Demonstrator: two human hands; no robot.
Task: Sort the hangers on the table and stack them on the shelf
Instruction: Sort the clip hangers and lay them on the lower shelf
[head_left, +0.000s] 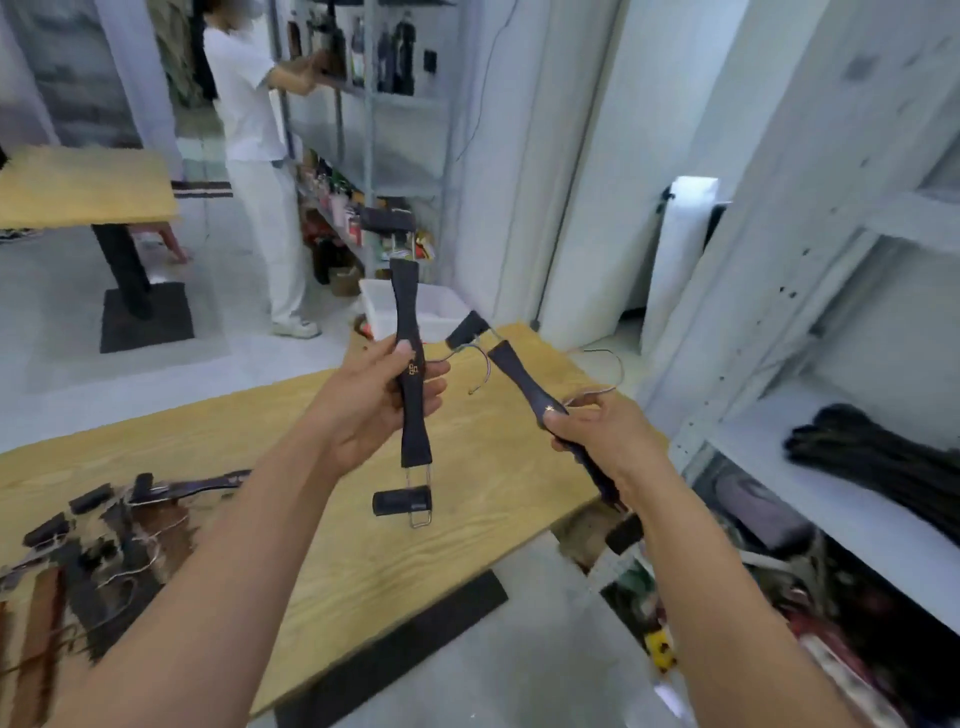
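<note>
Two dark clip hangers are up in the air over the wooden surface (363, 545), one to each hand. The left hand (363, 410) has its fingers wrapped round the middle of the first hanger (412, 312), which stands nearly upright with a clip at each end. The right hand (602, 431) grips the second hanger (519, 374) low on its bar, tilted, its wire hook curling toward the other.

I'd say this is the sorting step: the pair is being compared or matched. Next they want laying together, hooks aligned and untangled, then carrying right to the white shelf (857, 525), onto the one dark stack (883, 457) already lying there.

More hangers lie in a pile (104, 525) at the surface's left end, too jumbled and blurred to count. Beyond, one other person (249, 130) reaches into another rack.
</note>
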